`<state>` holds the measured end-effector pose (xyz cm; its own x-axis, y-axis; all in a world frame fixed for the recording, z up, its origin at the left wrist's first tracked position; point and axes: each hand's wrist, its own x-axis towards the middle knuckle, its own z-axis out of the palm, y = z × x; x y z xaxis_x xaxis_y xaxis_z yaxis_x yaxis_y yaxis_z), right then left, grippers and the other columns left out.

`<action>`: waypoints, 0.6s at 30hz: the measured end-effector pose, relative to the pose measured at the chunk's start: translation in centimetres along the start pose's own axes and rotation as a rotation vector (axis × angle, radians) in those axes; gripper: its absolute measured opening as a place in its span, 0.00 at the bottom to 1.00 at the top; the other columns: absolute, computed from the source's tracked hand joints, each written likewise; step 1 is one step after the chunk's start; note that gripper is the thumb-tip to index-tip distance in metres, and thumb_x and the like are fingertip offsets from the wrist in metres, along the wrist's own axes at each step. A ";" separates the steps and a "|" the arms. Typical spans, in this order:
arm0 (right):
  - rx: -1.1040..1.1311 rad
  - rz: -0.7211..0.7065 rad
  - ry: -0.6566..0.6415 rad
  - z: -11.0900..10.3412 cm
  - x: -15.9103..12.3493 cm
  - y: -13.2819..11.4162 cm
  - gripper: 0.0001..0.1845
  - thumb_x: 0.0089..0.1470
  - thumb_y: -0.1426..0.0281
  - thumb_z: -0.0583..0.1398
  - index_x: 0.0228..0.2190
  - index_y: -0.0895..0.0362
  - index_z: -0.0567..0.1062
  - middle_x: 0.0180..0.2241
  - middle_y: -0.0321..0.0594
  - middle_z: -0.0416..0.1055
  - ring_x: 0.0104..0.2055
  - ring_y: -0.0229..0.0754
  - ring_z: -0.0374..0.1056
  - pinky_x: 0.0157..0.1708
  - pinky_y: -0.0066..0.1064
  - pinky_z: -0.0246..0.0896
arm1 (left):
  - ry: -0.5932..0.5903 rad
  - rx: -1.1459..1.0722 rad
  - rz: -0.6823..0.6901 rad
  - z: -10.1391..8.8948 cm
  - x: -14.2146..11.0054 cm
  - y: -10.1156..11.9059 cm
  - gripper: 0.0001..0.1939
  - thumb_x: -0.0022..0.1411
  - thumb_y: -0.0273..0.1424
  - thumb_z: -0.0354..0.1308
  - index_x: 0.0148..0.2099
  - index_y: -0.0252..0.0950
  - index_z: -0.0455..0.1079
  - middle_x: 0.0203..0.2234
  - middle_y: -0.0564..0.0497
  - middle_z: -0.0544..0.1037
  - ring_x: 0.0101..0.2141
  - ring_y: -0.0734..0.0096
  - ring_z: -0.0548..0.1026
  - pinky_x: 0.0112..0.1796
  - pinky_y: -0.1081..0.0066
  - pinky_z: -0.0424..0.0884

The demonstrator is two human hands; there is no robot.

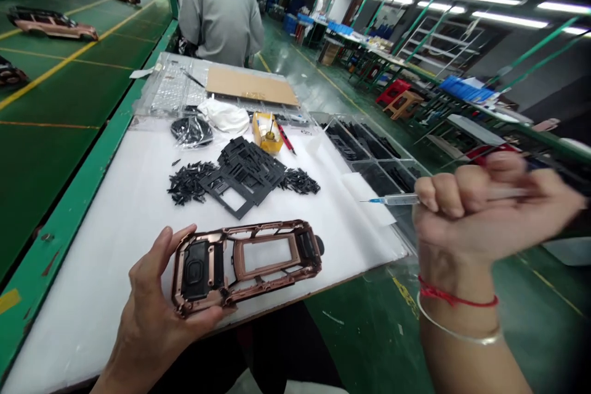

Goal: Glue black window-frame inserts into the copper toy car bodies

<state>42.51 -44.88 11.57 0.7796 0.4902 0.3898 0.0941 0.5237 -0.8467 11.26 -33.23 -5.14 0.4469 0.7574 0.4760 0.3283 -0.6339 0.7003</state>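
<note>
At the near edge of a white-topped workbench, a person's half-open left hand holds a copper-coloured frame, its long axis running across the table. Up beyond the frame's right end, the right hand makes a fist around a syringe, needle pointing left.

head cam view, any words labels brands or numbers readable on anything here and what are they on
No word, brand or number can be read in this view.
Cardboard sheet: a small marking near its lower edge, too small and blurred to read.
Syringe in the right hand: no readable scale or print.
Copper-coloured frame in the left hand: no text visible.
</note>
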 end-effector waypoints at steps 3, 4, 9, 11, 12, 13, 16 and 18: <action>0.109 0.149 0.124 -3.3 3.0 1.3 0.16 0.61 0.62 0.50 0.28 0.56 0.70 0.15 0.30 0.46 0.16 0.33 0.45 0.21 0.27 0.49 | -0.036 -0.053 -0.133 0.0 -0.2 -0.1 0.53 0.49 0.39 0.69 0.69 0.44 0.41 0.59 0.43 0.66 0.54 0.49 0.70 0.42 0.59 0.79; 0.109 0.160 0.174 -4.5 3.9 2.1 0.18 0.62 0.62 0.47 0.28 0.56 0.69 0.14 0.30 0.47 0.16 0.33 0.45 0.21 0.27 0.51 | -0.039 -0.048 -0.190 0.1 -0.1 0.0 0.53 0.50 0.39 0.68 0.69 0.45 0.40 0.59 0.44 0.65 0.54 0.50 0.70 0.42 0.60 0.79; 0.031 0.069 0.329 -8.4 6.2 7.5 0.22 0.59 0.65 0.38 0.23 0.56 0.65 0.12 0.29 0.45 0.14 0.35 0.45 0.19 0.27 0.52 | -0.065 0.015 -0.436 0.3 0.4 1.5 0.51 0.51 0.41 0.64 0.69 0.47 0.38 0.61 0.48 0.63 0.58 0.48 0.65 0.43 0.59 0.76; -0.036 0.084 0.342 -9.0 6.2 9.3 0.20 0.59 0.65 0.41 0.23 0.56 0.65 0.12 0.29 0.48 0.14 0.35 0.49 0.19 0.27 0.55 | -0.063 0.004 -0.440 0.3 0.6 1.8 0.53 0.48 0.43 0.65 0.69 0.47 0.39 0.60 0.49 0.65 0.57 0.47 0.65 0.43 0.59 0.76; -0.078 0.092 0.347 -9.2 6.1 10.0 0.19 0.59 0.64 0.43 0.23 0.57 0.66 0.12 0.29 0.50 0.15 0.35 0.51 0.19 0.27 0.55 | -0.060 -0.004 -0.441 0.3 0.6 1.9 0.54 0.47 0.44 0.66 0.69 0.48 0.39 0.60 0.49 0.65 0.57 0.47 0.66 0.43 0.58 0.76; -0.123 0.101 0.350 -9.3 6.1 10.5 0.19 0.59 0.64 0.44 0.23 0.57 0.67 0.12 0.30 0.52 0.15 0.36 0.54 0.20 0.27 0.56 | -0.058 -0.014 -0.443 0.2 0.7 2.1 0.55 0.46 0.44 0.66 0.69 0.48 0.39 0.60 0.49 0.65 0.57 0.48 0.66 0.45 0.58 0.75; -0.262 0.100 0.351 -9.9 6.2 11.2 0.21 0.60 0.60 0.45 0.26 0.59 0.68 0.17 0.36 0.62 0.21 0.38 0.63 0.24 0.28 0.61 | -0.074 -0.083 -0.446 -0.1 1.0 2.4 0.56 0.45 0.45 0.67 0.69 0.47 0.37 0.60 0.47 0.64 0.58 0.50 0.65 0.52 0.53 0.70; -0.350 0.060 0.371 -10.5 6.3 10.9 0.21 0.61 0.59 0.44 0.31 0.59 0.68 0.24 0.40 0.68 0.28 0.40 0.68 0.30 0.29 0.63 | -0.078 -0.136 -0.428 -0.2 1.2 2.6 0.58 0.43 0.44 0.69 0.68 0.46 0.37 0.60 0.45 0.64 0.58 0.51 0.65 0.56 0.50 0.66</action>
<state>54.94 -43.38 0.96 0.9513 0.1985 0.2359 0.1947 0.2062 -0.9589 12.47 -34.00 -2.64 0.3580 0.9294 0.0901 0.3873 -0.2356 0.8913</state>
